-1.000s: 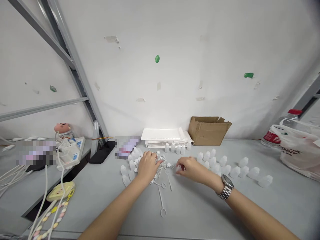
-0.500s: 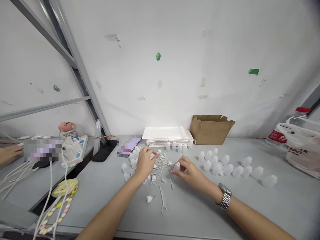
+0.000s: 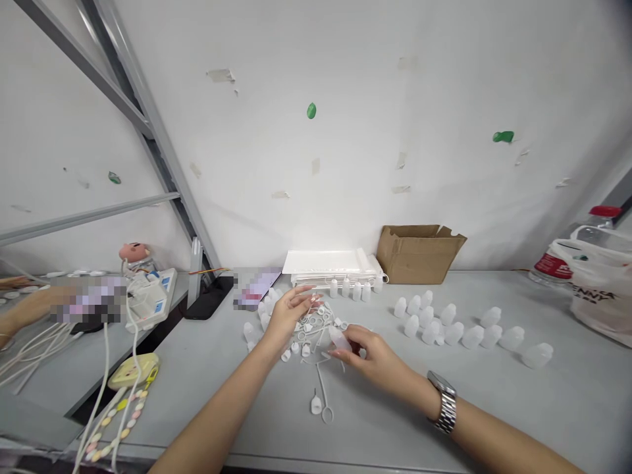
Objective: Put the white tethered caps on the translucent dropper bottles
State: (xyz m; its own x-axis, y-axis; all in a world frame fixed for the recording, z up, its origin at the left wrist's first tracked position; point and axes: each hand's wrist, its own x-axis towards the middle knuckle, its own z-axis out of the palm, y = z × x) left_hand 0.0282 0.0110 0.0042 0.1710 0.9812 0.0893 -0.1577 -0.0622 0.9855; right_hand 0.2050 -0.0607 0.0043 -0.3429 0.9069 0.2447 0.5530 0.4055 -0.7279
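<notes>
At the tip of the right grip tilts a translucent bottle.

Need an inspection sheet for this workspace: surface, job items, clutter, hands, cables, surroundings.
Surface: grey tabletop, busiest around the centre.
Job items: translucent bottles grouped at both sides; ringed white pieces heaped centrally; a loose white cap with a thin tip nearer the wearer.
Clutter: brown box and white stack by the wall; carrier bag far right.
Left hand: at the heap; grip unclear.
Right hand: holding a tilted bottle.
Cables: white cables, loose, at left.
Surroundings: white wall with tape scraps; metal frame; another person's forearm, far left.
</notes>
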